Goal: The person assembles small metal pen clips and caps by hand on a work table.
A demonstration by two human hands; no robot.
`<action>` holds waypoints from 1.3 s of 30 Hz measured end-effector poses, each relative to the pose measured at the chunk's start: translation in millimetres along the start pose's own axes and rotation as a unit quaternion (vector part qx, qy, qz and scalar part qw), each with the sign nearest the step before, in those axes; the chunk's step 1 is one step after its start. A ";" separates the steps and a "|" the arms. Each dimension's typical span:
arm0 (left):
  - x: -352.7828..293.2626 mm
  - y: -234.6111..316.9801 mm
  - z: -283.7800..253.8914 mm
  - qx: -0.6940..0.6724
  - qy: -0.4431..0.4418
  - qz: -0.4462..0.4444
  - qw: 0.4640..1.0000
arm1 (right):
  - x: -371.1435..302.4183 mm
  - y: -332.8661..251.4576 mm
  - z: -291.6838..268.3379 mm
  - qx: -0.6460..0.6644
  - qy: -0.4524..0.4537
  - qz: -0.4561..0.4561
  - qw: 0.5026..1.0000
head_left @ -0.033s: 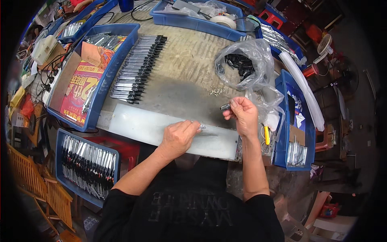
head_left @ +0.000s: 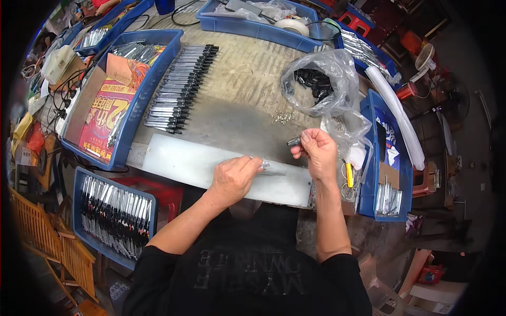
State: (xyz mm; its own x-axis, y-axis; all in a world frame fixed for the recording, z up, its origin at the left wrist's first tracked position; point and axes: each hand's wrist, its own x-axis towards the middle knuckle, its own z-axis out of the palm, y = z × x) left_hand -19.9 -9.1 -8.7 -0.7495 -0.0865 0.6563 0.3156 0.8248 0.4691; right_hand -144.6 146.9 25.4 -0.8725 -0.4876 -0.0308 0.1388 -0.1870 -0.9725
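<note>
My left hand [head_left: 234,180] is closed over the white padded strip [head_left: 176,160] along the table's near edge. From its fingertips pokes the end of a clear, shiny piece [head_left: 264,165], the rest hidden in the hand. My right hand [head_left: 320,154], raised at the strip's right end, pinches a small black pen part [head_left: 293,141] between thumb and fingers. Beyond it lies a little heap of tiny metal parts [head_left: 283,117]. A clear plastic bag [head_left: 348,71] holds several black parts [head_left: 316,84]. To the left, silver-and-black pens [head_left: 176,87] lie in a neat row.
Blue trays [head_left: 258,32] stand along the back, left and right sides. At lower left another blue tray [head_left: 113,216] holds many silver-and-black pens. A yellow-handled tool [head_left: 349,175] lies right of my right wrist. A rolled white sheet [head_left: 395,118] rests across the right side.
</note>
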 end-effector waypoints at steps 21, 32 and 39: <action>-11.5 21.9 -15.3 0.032 -0.040 0.021 0.998 | -66.0 24.0 24.7 -0.033 0.056 0.015 0.998; -15.0 23.8 -14.8 0.034 -0.039 0.020 0.998 | -71.7 30.7 23.4 -0.047 0.071 0.021 0.996; -17.2 24.0 -13.9 0.019 -0.050 0.014 0.998 | -74.7 35.0 23.5 -0.019 0.076 0.000 0.997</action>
State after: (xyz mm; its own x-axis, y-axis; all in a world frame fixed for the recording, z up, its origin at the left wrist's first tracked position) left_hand 8.6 4.4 -0.6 -0.7951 -0.0086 0.6065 0.3171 0.8465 0.4277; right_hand -63.5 156.7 -0.9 -0.9334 -0.3532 -0.0633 0.1244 -0.1530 -0.9804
